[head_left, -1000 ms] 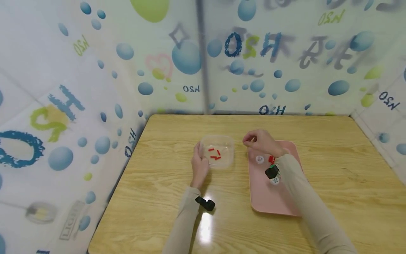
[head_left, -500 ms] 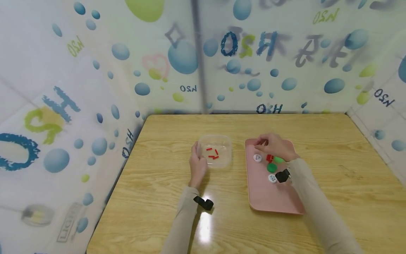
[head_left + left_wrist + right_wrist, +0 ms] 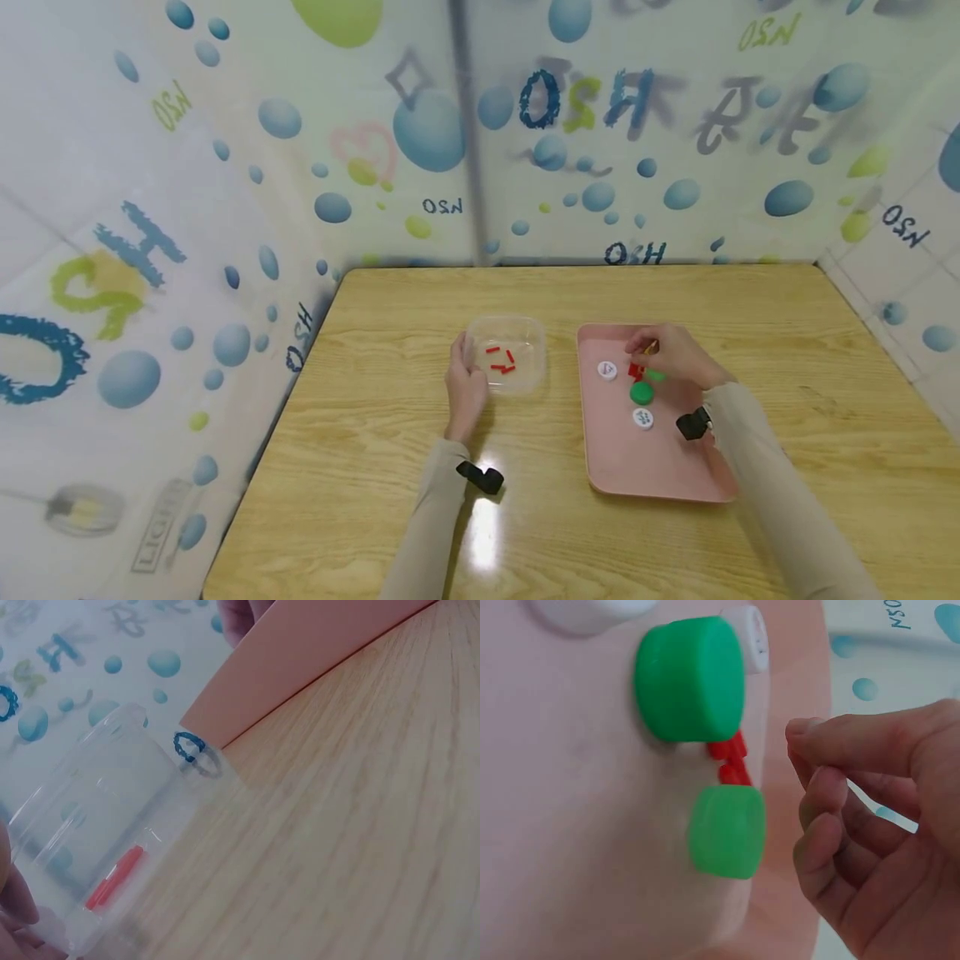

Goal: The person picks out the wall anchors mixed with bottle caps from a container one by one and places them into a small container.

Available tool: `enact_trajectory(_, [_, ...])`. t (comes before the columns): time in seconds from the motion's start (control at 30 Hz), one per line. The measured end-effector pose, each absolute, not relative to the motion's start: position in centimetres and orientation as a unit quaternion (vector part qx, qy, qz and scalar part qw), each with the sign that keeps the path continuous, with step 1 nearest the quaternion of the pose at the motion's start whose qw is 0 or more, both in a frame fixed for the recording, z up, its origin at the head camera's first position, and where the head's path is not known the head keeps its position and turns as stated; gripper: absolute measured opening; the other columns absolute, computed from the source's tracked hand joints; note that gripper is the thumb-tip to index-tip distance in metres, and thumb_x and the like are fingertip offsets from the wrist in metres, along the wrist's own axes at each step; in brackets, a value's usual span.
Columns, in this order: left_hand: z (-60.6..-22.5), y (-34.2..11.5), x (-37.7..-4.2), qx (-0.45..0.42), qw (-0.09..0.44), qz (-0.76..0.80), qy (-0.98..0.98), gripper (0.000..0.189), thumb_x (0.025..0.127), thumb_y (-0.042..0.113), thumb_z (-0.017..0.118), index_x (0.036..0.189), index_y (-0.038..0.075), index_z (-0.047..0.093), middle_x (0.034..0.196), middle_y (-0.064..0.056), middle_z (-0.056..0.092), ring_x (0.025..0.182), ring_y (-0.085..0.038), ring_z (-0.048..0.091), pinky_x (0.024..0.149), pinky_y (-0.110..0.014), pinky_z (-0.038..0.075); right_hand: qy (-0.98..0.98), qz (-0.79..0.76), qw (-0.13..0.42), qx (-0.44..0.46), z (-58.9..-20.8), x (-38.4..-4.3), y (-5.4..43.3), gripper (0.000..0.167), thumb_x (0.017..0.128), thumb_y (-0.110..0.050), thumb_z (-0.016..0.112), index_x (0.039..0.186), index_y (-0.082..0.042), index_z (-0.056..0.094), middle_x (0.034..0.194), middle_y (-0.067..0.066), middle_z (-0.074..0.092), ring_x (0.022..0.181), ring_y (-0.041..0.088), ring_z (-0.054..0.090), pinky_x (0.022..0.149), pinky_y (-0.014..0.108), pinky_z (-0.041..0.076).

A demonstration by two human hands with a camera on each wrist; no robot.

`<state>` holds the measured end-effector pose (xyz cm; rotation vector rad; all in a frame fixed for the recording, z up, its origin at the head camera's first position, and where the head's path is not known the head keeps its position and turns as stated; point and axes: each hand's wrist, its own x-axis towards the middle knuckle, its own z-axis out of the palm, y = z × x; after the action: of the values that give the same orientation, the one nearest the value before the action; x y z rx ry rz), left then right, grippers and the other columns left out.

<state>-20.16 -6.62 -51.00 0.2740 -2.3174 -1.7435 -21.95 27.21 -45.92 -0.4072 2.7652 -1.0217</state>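
Observation:
My left hand (image 3: pixel 466 393) grips the left side of a clear plastic container (image 3: pixel 530 379) on the table. Inside lie several short red sticks (image 3: pixel 492 350); the left wrist view shows one red stick (image 3: pixel 116 877) through the wall. Over the far part of a pink tray (image 3: pixel 617 467) hovers my right hand (image 3: pixel 677 357), just above some red pieces (image 3: pixel 636 372). Its fingers are loosely bent, thumb and a fingertip close together, with nothing visible between them. Beside the red pieces sit a light green bottle cap (image 3: pixel 727 831) and a dark green bottle cap (image 3: pixel 691 679).
On the tray are also a white cap (image 3: pixel 607 370) at the left and a white cap (image 3: pixel 642 418) nearer the front. The wooden table (image 3: pixel 360 433) meets a printed curtain (image 3: pixel 420 225) at its back edge. Container and tray stand a little apart.
My right hand has moved rightward and slightly nearer, from the tray's far left corner to above the red pieces, uncovering the caps. The left hand keeps its hold on the container.

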Motion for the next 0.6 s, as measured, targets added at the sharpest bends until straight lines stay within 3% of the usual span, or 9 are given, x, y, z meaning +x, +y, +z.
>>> enact_trajectory(0.2, [-51.1, -6.7, -20.0, 0.094, 0.114, -0.596, -0.789, 0.068, 0.086, -0.008, 0.038, 0.152, 0.007, 0.043, 0.155, -0.017, 0.046, 0.145, -0.03, 0.041, 0.12, -0.047, 0.033, 0.932, -0.332, 0.077, -0.124, -46.7, -21.8, 27.1, 0.011, 0.089, -0.003, 0.073, 0.1, -0.002, 0.074, 0.095, 0.011, 0.072, 0.084, 0.023, 0.059, 0.077, 0.03, 0.054])
enact_trajectory(0.43, [-51.2, -6.6, -20.1, 0.095, 0.121, -0.594, -0.79, 0.069, 0.084, -0.009, 0.039, 0.151, 0.006, 0.043, 0.154, -0.018, 0.048, 0.144, -0.031, 0.042, 0.12, -0.049, 0.033, 0.948, -0.283, 0.031, -0.143, -47.5, -22.0, 26.7, 0.007, 0.086, -0.003, 0.077, 0.093, -0.004, 0.077, 0.092, 0.009, 0.075, 0.089, 0.026, 0.064, 0.088, 0.048, 0.058])
enact_trajectory(0.6, [-51.1, -6.5, -20.1, 0.095, 0.123, -0.592, -0.791, 0.068, 0.085, -0.008, 0.039, 0.151, 0.007, 0.044, 0.154, -0.018, 0.049, 0.143, -0.031, 0.043, 0.12, -0.048, 0.034, 0.955, -0.255, 0.02, -0.147, -47.4, -22.1, 26.5, 0.005, 0.085, -0.003, 0.076, 0.09, -0.004, 0.076, 0.086, 0.008, 0.075, 0.08, 0.023, 0.065, 0.085, 0.048, 0.058])
